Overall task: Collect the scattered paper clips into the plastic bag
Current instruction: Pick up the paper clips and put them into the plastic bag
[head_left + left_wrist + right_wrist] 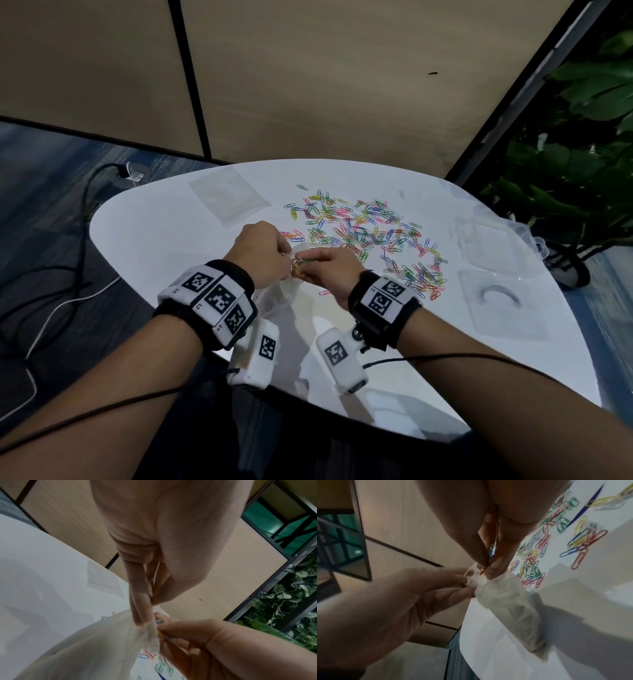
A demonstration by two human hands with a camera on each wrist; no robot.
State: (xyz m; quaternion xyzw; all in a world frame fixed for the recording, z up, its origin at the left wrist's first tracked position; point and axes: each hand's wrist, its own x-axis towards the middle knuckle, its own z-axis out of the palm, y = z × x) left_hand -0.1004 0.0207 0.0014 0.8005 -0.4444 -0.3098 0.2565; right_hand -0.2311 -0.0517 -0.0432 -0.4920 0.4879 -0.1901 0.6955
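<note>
Your white tabletop [164, 233] carries a wide scatter of coloured paper clips [363, 226] at its middle. Near its front edge, your left hand [260, 250] pinches the mouth of the plastic bag [510, 601], which hangs down toward the surface. Your right hand [329, 270] has its fingers [503, 555] closed on a few clips [483, 570] right at that opening. Another flat bag [227, 195] lies farther back.

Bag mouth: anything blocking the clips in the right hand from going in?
Nothing visible does. The left hand pinches the plastic bag at its mouth, and the right hand holds its paper clips right at that opening, touching the plastic.
</note>
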